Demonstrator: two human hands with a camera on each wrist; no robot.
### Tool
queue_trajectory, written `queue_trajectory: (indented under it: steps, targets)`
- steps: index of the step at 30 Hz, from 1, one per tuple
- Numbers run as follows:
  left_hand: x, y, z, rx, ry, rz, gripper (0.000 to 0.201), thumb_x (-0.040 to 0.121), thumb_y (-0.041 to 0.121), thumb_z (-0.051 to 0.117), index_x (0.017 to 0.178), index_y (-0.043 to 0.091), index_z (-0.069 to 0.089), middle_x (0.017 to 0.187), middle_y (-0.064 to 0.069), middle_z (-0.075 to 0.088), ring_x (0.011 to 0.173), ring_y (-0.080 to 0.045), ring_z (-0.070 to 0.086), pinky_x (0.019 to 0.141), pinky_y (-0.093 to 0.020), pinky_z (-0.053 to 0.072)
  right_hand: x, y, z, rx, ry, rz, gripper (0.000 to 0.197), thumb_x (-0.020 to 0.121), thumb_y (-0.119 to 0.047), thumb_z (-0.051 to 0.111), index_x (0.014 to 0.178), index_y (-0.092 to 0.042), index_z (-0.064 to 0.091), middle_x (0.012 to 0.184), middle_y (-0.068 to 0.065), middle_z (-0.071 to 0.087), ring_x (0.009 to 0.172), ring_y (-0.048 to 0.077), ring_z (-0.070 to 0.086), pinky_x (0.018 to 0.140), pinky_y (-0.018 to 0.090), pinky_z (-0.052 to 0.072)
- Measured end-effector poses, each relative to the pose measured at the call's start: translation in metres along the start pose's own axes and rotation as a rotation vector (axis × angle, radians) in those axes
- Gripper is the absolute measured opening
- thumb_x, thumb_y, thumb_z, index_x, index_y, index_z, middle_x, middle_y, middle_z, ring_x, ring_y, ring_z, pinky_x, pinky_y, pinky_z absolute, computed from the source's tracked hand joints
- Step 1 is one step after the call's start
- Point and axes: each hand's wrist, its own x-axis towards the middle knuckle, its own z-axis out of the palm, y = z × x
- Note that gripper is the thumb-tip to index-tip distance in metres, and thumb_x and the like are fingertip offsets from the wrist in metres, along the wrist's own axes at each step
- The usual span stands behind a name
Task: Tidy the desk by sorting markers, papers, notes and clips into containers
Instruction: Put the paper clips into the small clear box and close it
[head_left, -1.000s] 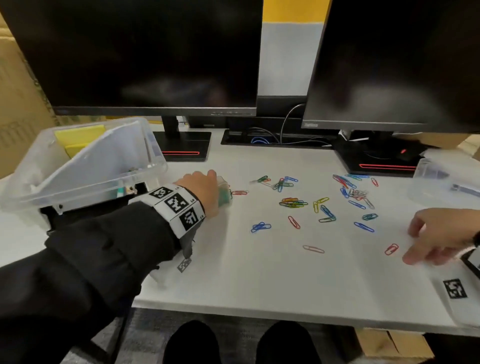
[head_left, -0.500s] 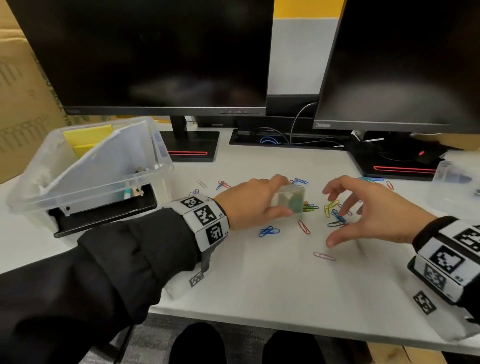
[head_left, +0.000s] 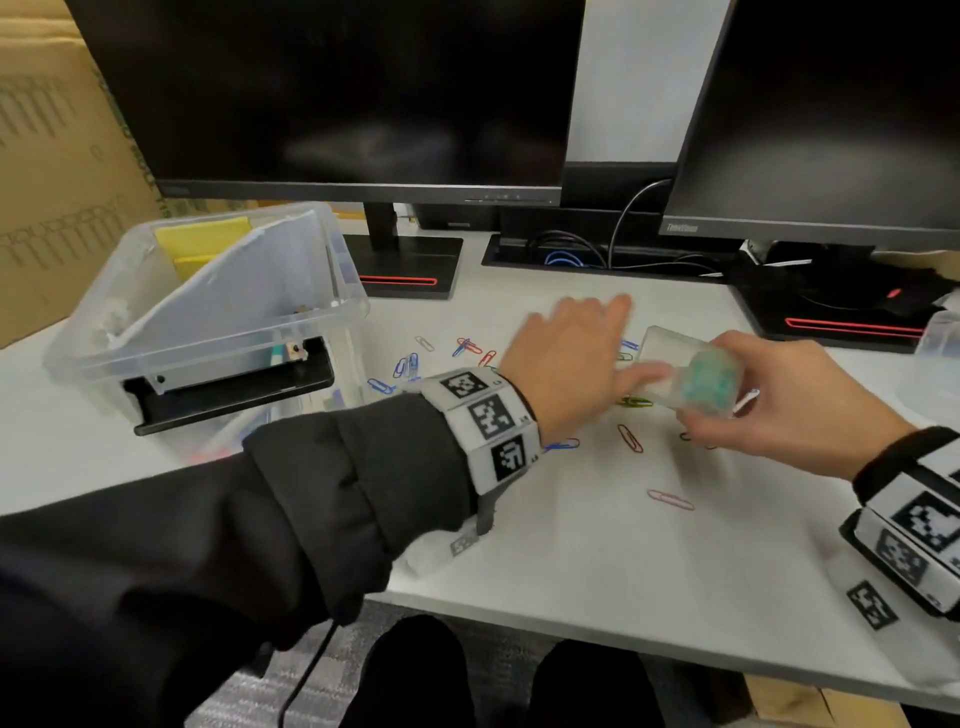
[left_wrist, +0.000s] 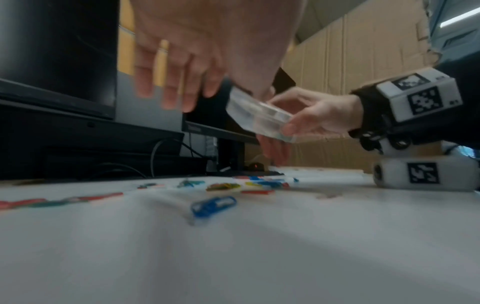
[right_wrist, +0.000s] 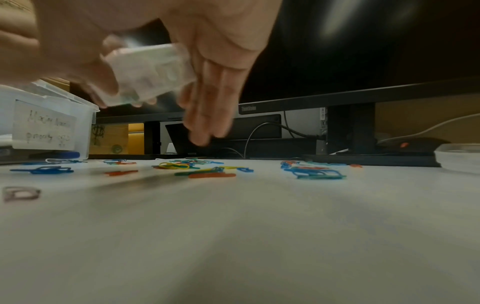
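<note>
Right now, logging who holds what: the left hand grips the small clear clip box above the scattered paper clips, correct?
Not quite: the right hand grips the small clear clip box above the scattered paper clips; the left hand is open. The head view shows it.

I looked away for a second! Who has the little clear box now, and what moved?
The little clear box went from the left hand to the right hand, which reached in from the right and now grips it above the desk. The left hand has opened, with only its thumb still at the box. The paper clips stayed scattered, and the big plastic bin stayed where it was.
</note>
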Motion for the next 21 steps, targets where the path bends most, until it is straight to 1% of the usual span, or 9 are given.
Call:
queue_trajectory:
  steps: [2, 4, 7, 10, 13, 15, 18, 19, 21]
  targets:
    - [-0.002, -0.017, -0.001, 0.108, -0.108, -0.283, 0.058, 0.094, 0.051, 0.033, 0.136, 0.010, 0.034, 0.140, -0.012, 0.041, 0.129, -0.029, 0.036, 0.103, -0.044, 0.032, 0.001, 0.001, 0.000, -0.103, -0.011, 0.077, 0.040, 0.067, -0.049, 0.067, 0.087, -0.014, 0.063, 0.077, 0.001, 0.065, 0.067, 0.012, 0.059, 0.059, 0.031, 0.050]
    - [-0.010, -0.036, -0.001, 0.211, -0.310, -0.489, 0.052, 0.098, 0.042, 0.032, 0.136, 0.007, 0.038, 0.143, -0.017, 0.038, 0.134, -0.034, 0.032, 0.109, -0.046, 0.029, 0.003, 0.002, 0.000, -0.147, -0.004, 0.132, 0.049, 0.069, -0.057, 0.060, 0.082, -0.010, 0.065, 0.070, 0.005, 0.064, 0.063, 0.011, 0.055, 0.055, 0.029, 0.044]
    - [-0.022, -0.058, 0.001, 0.208, -0.489, -0.570, 0.064, 0.096, 0.051, 0.028, 0.140, 0.006, 0.035, 0.147, -0.015, 0.037, 0.135, -0.033, 0.033, 0.112, -0.041, 0.023, 0.004, 0.004, 0.000, -0.139, 0.013, 0.225, 0.055, 0.075, -0.062, 0.053, 0.083, -0.008, 0.062, 0.068, 0.008, 0.061, 0.063, 0.015, 0.054, 0.052, 0.028, 0.041]
    - [-0.024, -0.062, 0.004, 0.066, -0.482, -0.702, 0.078, 0.090, 0.061, 0.031, 0.143, 0.004, 0.026, 0.149, -0.015, 0.032, 0.135, -0.032, 0.034, 0.109, -0.033, 0.027, 0.004, 0.008, 0.000, -0.100, 0.039, 0.264, 0.062, 0.079, -0.064, 0.046, 0.085, -0.004, 0.061, 0.077, 0.013, 0.062, 0.066, 0.020, 0.055, 0.057, 0.030, 0.045]
    - [-0.014, -0.052, 0.009, -0.053, -0.510, -0.696, 0.075, 0.093, 0.057, 0.030, 0.145, 0.003, 0.023, 0.152, -0.014, 0.029, 0.137, -0.030, 0.032, 0.108, -0.029, 0.027, 0.004, 0.007, 0.001, -0.095, 0.057, 0.294, 0.055, 0.080, -0.057, 0.053, 0.090, -0.003, 0.057, 0.090, 0.012, 0.052, 0.066, 0.018, 0.048, 0.050, 0.028, 0.035]
    - [-0.009, -0.041, 0.012, 0.009, -0.501, -0.601, 0.077, 0.094, 0.058, 0.027, 0.146, 0.003, 0.017, 0.154, -0.017, 0.022, 0.140, -0.032, 0.025, 0.112, -0.033, 0.022, 0.005, 0.007, 0.001, -0.118, 0.060, 0.323, 0.050, 0.078, -0.046, 0.065, 0.104, -0.004, 0.054, 0.099, 0.009, 0.044, 0.078, 0.020, 0.045, 0.063, 0.026, 0.036]
    - [-0.006, -0.026, 0.025, 0.012, -0.493, -0.429, 0.080, 0.090, 0.059, 0.034, 0.148, 0.010, 0.010, 0.152, -0.020, 0.021, 0.138, -0.035, 0.025, 0.113, -0.041, 0.023, 0.007, 0.010, 0.001, -0.093, 0.100, 0.317, 0.061, 0.077, -0.034, 0.070, 0.125, -0.007, 0.044, 0.114, 0.013, 0.048, 0.099, 0.024, 0.047, 0.075, 0.030, 0.038]
    - [-0.007, -0.020, 0.026, -0.003, -0.496, -0.351, 0.078, 0.091, 0.057, 0.035, 0.149, 0.013, 0.008, 0.152, -0.020, 0.018, 0.139, -0.035, 0.022, 0.113, -0.043, 0.023, 0.008, 0.010, 0.001, -0.064, 0.120, 0.323, 0.062, 0.078, -0.034, 0.069, 0.128, -0.009, 0.040, 0.119, 0.014, 0.050, 0.100, 0.024, 0.047, 0.076, 0.031, 0.039]
    - [-0.007, -0.018, 0.027, 0.073, -0.462, -0.242, 0.073, 0.094, 0.053, 0.032, 0.149, 0.014, 0.004, 0.154, -0.018, 0.008, 0.143, -0.033, 0.013, 0.114, -0.046, 0.021, 0.009, 0.011, 0.001, -0.019, 0.147, 0.346, 0.061, 0.081, -0.037, 0.065, 0.127, -0.011, 0.036, 0.120, 0.016, 0.052, 0.092, 0.022, 0.047, 0.073, 0.031, 0.041]
